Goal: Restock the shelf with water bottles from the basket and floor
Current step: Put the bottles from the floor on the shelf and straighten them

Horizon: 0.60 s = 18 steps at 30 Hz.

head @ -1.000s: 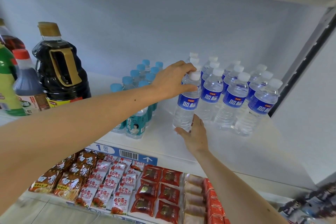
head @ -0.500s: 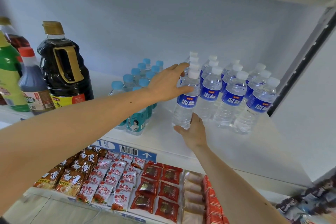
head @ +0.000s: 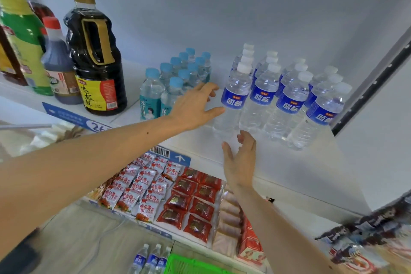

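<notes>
- Head view: clear water bottles (head: pixel 262 98) with white caps and blue labels stand upright in rows on the white shelf (head: pixel 289 169)
- Left hand (head: pixel 195 107), fingers spread, holds nothing, just beside the front-left bottle (head: pixel 233 100)
- Right hand (head: pixel 241 162) open below it
- More bottles (head: pixel 151 259) stand on the floor beside a green basket (head: pixel 189 266)

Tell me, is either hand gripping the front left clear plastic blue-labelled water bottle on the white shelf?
No: the left hand and right hand are both open, just clear of the front left clear plastic blue-labelled water bottle, which stands on the white shelf.
</notes>
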Available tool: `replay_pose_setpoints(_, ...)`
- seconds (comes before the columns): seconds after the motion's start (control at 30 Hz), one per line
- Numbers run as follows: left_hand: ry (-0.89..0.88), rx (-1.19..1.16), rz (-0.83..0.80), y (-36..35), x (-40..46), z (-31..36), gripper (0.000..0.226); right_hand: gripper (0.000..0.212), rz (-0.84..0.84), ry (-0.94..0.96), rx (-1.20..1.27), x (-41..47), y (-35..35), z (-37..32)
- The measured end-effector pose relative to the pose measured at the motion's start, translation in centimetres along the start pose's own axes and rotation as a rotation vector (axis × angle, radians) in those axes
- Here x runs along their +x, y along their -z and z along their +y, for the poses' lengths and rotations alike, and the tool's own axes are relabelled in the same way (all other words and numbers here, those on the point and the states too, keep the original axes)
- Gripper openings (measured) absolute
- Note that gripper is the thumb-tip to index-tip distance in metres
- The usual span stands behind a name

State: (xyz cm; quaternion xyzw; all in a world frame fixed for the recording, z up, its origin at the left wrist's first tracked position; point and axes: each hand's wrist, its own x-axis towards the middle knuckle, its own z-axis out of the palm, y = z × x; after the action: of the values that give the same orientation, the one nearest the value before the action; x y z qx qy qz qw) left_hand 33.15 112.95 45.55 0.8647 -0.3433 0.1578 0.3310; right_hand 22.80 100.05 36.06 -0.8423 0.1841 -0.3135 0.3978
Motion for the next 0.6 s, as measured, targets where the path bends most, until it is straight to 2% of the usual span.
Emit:
replay_pose_setpoints(0.2,0.022,-0.017,0.066,-0.6,-6.2,-2.9,0.043,0.03,0.03,0.217,0.078,-4.2,-0.8,0.5)
replay_pose_setpoints(0.4,0.069,0.0,0.121,0.4,-13.0,-6.7,0.029,0.026,-0.054,0.305,0.075,-8.3,-3.4,0.6)
replay_pose_setpoints(0.6,0.111,0.014,0.114,0.8,-20.0,-11.7,0.03,0.022,-0.195,0.4,0.1,-12.8,-8.5,0.8)
